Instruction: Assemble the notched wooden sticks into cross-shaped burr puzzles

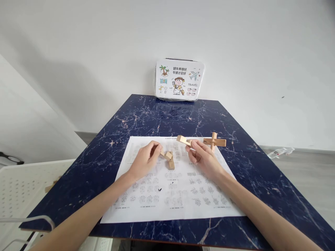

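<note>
One wooden block [184, 140] in right hand [206, 158]

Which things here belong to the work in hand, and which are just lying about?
Belonging to the work: notched wooden piece in right hand; wooden pieces at left hand; printed sheet; probably the wooden cross.
Lying about: cartoon-printed case; white cable.

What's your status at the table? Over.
Left hand pinching notched wooden puzzle piece. Right hand gripping another notched piece. Both over printed diagram sheet. Crossed wooden assembly beyond right hand, possibly crowding it.
</note>
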